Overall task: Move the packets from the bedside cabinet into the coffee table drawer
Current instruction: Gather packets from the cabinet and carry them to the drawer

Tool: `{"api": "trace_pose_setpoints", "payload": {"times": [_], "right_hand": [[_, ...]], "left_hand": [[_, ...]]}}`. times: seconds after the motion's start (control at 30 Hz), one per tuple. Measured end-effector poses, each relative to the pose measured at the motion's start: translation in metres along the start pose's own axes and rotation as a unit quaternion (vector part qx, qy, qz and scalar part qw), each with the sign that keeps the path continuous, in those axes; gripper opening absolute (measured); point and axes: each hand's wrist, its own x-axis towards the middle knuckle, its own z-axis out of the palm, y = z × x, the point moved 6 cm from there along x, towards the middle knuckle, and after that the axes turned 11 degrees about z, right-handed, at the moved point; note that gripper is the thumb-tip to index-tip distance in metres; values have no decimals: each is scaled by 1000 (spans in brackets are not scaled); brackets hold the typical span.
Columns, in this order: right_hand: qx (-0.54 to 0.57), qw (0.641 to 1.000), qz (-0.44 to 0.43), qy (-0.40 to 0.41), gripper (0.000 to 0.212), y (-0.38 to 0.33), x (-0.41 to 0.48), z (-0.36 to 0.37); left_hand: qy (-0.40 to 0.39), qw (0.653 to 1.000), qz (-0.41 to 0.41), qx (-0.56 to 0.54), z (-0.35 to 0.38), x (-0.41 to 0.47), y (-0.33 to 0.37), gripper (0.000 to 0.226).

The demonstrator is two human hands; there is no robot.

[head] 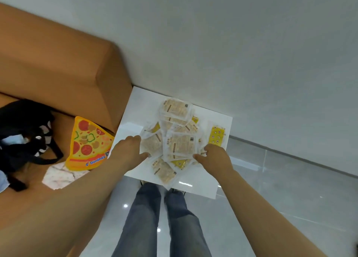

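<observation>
The packets (179,138) lie heaped on the white cabinet (207,181), which stands against the wall (232,53), and one yellow packet (218,133) lies apart at the right edge. The left hand (131,150) curls its fingers and thumb round the pile's left side, and the right hand (215,156) does the same on the near right (both touching packets). Left of the cabinet, a pizza cushion (88,144) and a black bag (25,138) rest on an orange seat (58,63).

Bare forearms (91,191), and faded grey-blue jeans (144,218) of a straight cut.
</observation>
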Motion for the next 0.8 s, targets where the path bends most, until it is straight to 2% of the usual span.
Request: {"api": "trace_pose_setpoints", "payload": {"times": [0.17,0.33,0.53,0.63,0.8], "right_hand": [[49,998,49,-14,59,-9,43,34],[102,989,109,2,85,-8,68,58],[199,971,129,30,89,-7,81,65],[252,959,124,25,79,-4,84,66],[286,953,97,-28,30,-2,89,71]], "left_hand": [[0,998,-28,-55,31,39,-16,59],[23,995,-50,-83,50,66,-24,64],[84,981,-70,-163,51,85,-23,64],[80,971,-86,-208,53,90,-20,65],[79,957,-110,-257,50,88,-19,70]]}}
